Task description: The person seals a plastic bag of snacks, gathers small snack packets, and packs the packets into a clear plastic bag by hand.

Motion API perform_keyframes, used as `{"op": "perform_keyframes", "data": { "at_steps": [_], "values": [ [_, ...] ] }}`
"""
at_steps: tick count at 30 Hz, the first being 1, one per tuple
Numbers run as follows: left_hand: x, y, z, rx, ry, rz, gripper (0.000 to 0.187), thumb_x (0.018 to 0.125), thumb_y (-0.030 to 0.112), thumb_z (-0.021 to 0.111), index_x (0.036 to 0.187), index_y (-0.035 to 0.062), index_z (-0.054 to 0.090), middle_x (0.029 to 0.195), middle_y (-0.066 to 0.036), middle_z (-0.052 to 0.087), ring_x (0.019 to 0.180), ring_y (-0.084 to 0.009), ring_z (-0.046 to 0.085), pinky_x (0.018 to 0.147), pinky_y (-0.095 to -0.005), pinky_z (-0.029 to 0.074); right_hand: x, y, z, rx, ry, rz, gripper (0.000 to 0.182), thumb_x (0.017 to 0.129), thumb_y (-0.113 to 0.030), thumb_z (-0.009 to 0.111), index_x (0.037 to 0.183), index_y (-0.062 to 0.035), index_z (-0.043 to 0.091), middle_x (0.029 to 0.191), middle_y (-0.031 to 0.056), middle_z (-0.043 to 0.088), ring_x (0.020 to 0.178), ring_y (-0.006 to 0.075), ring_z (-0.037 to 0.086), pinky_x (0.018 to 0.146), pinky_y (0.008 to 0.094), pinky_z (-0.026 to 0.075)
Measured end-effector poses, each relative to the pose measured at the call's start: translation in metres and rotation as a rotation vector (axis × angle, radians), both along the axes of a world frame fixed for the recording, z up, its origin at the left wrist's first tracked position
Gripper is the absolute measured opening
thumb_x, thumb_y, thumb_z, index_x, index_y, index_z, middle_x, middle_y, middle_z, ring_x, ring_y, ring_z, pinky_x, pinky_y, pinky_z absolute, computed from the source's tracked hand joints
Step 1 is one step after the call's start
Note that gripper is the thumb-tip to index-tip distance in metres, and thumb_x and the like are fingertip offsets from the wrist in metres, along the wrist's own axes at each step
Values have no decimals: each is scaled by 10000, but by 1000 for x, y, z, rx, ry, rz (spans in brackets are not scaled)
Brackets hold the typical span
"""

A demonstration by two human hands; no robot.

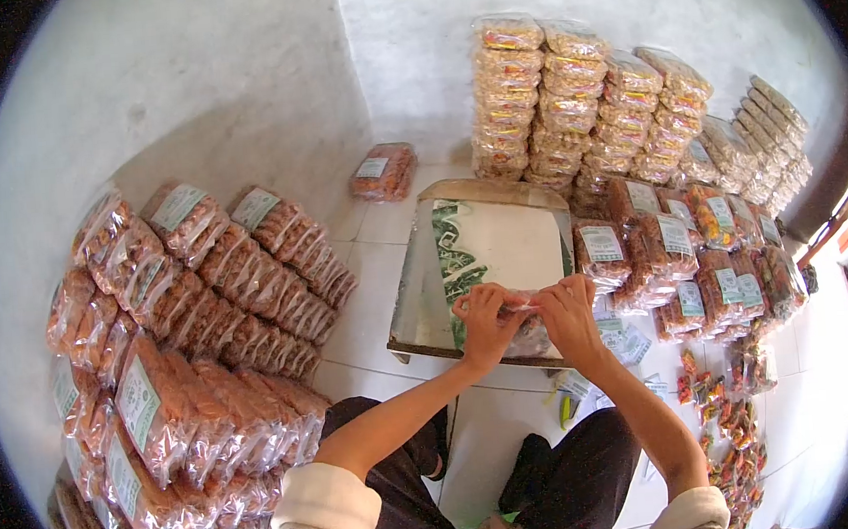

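Head view: left hand [483,311] and right hand [567,309] are both pinching a clear snack packet [525,328] closed, each grip bracing its mouth over the low desk [417,304].

Cream sleeves [325,512] with brown-striped cuffs, pushed up; black trousers [576,475].

I sit on the white tiled floor [377,297] of a small home packing room, in a corner of bare plaster walls [185,85]. Around me are stacks of sealed snack bags [247,267] with printed labels, more piles [570,97] against the far wall, and a low board [502,249] as my work table.
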State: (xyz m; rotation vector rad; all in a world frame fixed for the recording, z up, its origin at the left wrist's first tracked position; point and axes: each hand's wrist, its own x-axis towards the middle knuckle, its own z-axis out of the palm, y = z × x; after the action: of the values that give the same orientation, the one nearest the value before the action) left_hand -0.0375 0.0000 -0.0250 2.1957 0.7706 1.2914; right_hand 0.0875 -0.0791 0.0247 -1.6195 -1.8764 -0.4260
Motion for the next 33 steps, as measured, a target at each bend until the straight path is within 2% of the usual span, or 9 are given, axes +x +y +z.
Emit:
{"op": "perform_keyframes", "data": {
  "at_steps": [7, 13, 15, 16, 18, 21, 28, 30, 33],
  "values": [
    [-1, -1, 1, 66, 5, -39, 187, 702, 268, 645, 836, 165, 565, 853, 26, 509, 942, -174, 436, 824, -404, 192, -5, -4, 5, 112, -70, -25, 141, 675, -78, 608, 811, -96, 574, 801, 11, 550, 859, 225, 433, 790, 415, 282],
    [1, -2, 0, 35, -10, -25, 289, 700, 261, 657, 932, 135, 541, 873, 17, 509, 913, -184, 443, 811, -401, 202, -4, 1, 9, -91, -165, -162, 82, 724, -134, 575, 795, -93, 582, 818, 24, 534, 867, 224, 426, 821, 424, 262],
    [0, -3, 0, 10, -52, -31, 320, 700, 261, 659, 960, 127, 530, 875, 14, 509, 908, -185, 442, 810, -400, 203, 2, 8, 5, -367, 146, -199, 104, 752, -184, 548, 822, -127, 599, 853, 22, 560, 894, 249, 418, 791, 463, 274],
    [-3, -4, 0, -10, -40, -63, 350, 705, 301, 653, 973, 123, 515, 891, 0, 509, 922, -187, 443, 824, -399, 193, 6, 11, 5, -366, 146, -199, 104, 752, -184, 548, 822, -127, 599, 853, 22, 560, 894, 249, 418, 791, 463, 274],
    [-6, -4, 2, -29, -29, -97, 383, 711, 340, 648, 987, 119, 501, 907, -14, 509, 937, -188, 444, 839, -398, 183, 14, 16, 5, -675, 368, -209, 149, 803, -265, 519, 813, -148, 612, 811, 21, 572, 907, 260, 404, 764, 483, 267],
    [-9, -4, 4, 67, 8, -116, 288, 725, 236, 641, 961, 128, 515, 882, 22, 512, 920, -170, 431, 829, -394, 195, 25, 25, -2, -723, 357, -105, 203, 825, -327, 491, 857, -166, 610, 745, 25, 577, 922, 269, 402, 748, 500, 263],
    [-8, 5, -4, 8, -19, -170, 204, 770, 279, 590, 910, 136, 549, 843, -8, 527, 944, -198, 433, 851, -389, 195, 8, 15, 7, -588, 444, -190, 160, 776, -297, 567, 839, -151, 589, 788, 37, 563, 894, 270, 404, 739, 515, 267],
    [-11, 4, -3, 24, -7, -166, 186, 772, 279, 589, 895, 141, 564, 835, -7, 533, 944, -200, 434, 847, -389, 200, 4, 11, 7, -352, 228, -194, 155, 731, -234, 614, 834, -125, 575, 822, 50, 541, 871, 259, 417, 741, 461, 306],
    [-13, 2, 6, 111, 48, -128, 165, 773, 280, 589, 882, 157, 590, 837, 12, 551, 938, -193, 437, 838, -385, 205, 8, 4, 1, -144, 271, -59, 185, 706, -157, 623, 873, -102, 564, 835, 64, 524, 851, 261, 444, 732, 394, 363]
  ]
}}
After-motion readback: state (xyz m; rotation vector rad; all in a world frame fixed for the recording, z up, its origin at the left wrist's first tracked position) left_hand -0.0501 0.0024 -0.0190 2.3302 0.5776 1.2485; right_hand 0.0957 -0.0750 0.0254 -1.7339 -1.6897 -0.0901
